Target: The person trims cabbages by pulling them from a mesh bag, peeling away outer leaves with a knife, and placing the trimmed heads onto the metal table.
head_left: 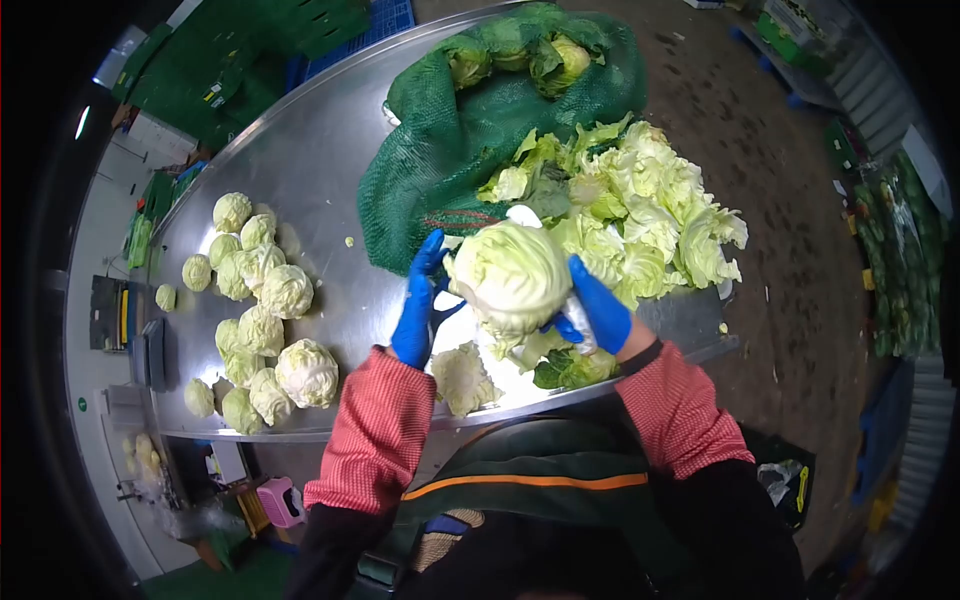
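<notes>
a: both hands are on the cabbage (510, 275), held up over the near edge of the table (320, 140), right in front of you.

b: your left hand (418, 300) lies fairly open, fingers stretched long up the head's left flank. your right hand (597, 305) curls tighter round the opposite side.

a: makes sense for a round, slick head, i'd say: pressed from two sides, it can't roll out of your grip.

b: both hands gloved in blue, rubbery by the look. there's something pale below your right palm, can't tell what.

a: the head itself is pale green and tightly packed, veins fanning over a smooth dome, looser leaves hanging from its underside.

b: beyond your right fingertips, a leaf pile (650, 220): frilly, crinkled, yellow-green, heaped close to that hand.

a: beyond your left fingertips, a green net sack (450, 140), slumped, coarse mesh, with heads (520, 55) showing at its far mouth.

b: well off to the left of your left hand, bare heads (265, 310) cluster on the shiny steel, small, rounded, knobbly. set apart from the leaves, it seems, so the two lots don't mix.

a: and just below your left wrist, one small head (462, 378) lies on the table.
</notes>
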Demonstrator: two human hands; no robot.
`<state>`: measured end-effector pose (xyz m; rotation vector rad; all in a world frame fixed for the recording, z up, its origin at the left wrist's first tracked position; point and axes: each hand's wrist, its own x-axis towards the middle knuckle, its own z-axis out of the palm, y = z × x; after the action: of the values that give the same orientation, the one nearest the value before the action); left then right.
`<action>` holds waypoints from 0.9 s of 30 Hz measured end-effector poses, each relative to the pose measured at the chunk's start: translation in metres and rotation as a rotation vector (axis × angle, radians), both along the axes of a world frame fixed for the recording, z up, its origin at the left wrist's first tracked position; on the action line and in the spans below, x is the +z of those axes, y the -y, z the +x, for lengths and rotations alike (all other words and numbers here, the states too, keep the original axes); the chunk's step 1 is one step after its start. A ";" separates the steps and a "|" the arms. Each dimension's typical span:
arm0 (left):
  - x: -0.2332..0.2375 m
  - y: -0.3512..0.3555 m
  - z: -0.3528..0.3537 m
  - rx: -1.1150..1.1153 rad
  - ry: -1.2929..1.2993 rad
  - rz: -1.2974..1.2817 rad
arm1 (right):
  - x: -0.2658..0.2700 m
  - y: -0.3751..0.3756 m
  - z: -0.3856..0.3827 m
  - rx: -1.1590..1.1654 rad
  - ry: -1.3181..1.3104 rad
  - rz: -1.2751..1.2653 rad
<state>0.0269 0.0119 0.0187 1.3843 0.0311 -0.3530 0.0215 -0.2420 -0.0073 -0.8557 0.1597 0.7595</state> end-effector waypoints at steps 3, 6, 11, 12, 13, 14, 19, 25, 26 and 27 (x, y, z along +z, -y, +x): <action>-0.032 0.011 -0.005 0.062 -0.193 -0.163 | -0.039 -0.024 0.010 -0.027 0.037 -0.357; -0.053 0.018 -0.015 -0.008 -0.284 0.133 | -0.043 -0.021 0.010 -0.001 0.337 -0.899; -0.064 0.036 0.005 -0.048 0.479 0.860 | -0.030 -0.009 0.007 0.174 0.648 -1.387; -0.068 0.037 0.009 -0.056 0.633 0.894 | -0.031 -0.007 0.000 0.048 0.801 -1.433; -0.072 0.038 0.013 -0.064 0.590 0.815 | -0.024 -0.007 -0.007 0.052 0.840 -1.470; -0.075 0.040 0.017 -0.069 0.547 0.736 | -0.013 -0.007 -0.015 0.059 0.882 -1.507; -0.051 0.069 0.030 -0.109 0.367 0.937 | -0.012 -0.004 -0.034 0.157 0.956 -1.700; -0.055 0.088 0.041 -0.056 0.239 1.103 | -0.036 0.002 0.000 0.115 0.880 -1.805; -0.059 0.088 0.042 -0.037 0.232 1.081 | -0.037 0.002 0.004 0.126 0.880 -1.800; -0.060 0.088 0.042 -0.019 0.226 1.057 | -0.036 0.003 0.008 0.136 0.879 -1.797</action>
<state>0.0689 -0.0763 -0.0414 2.4658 0.0173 -0.1841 0.0294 -0.2448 -0.0431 -2.8328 -0.0600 0.0992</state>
